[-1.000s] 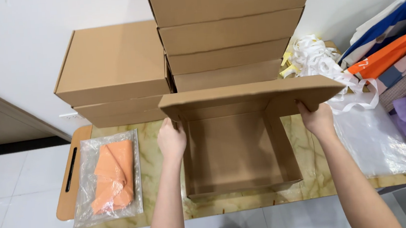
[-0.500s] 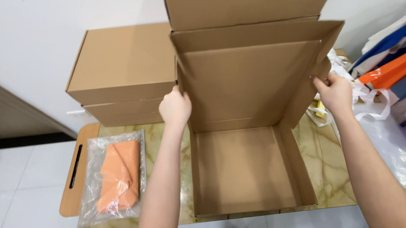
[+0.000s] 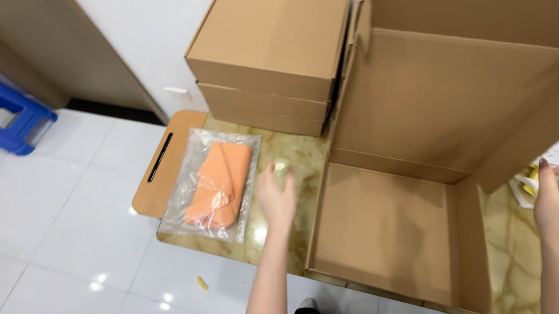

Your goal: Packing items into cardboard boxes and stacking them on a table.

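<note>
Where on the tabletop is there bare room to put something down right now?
Bare marble table shows in the strip between the bagged orange cloth and the open cardboard box, where the left hand hovers. The open box floor is bare too. The back is crowded with stacked closed boxes.

I am seeing bare marble tabletop (image 3: 297, 165) lying open between the clear plastic bag holding folded orange cloth (image 3: 216, 183) and the open brown cardboard box (image 3: 393, 228). Two stacked closed cardboard boxes (image 3: 270, 50) are blocking the back; the raised box lid (image 3: 463, 94) is walling off the right.
</note>
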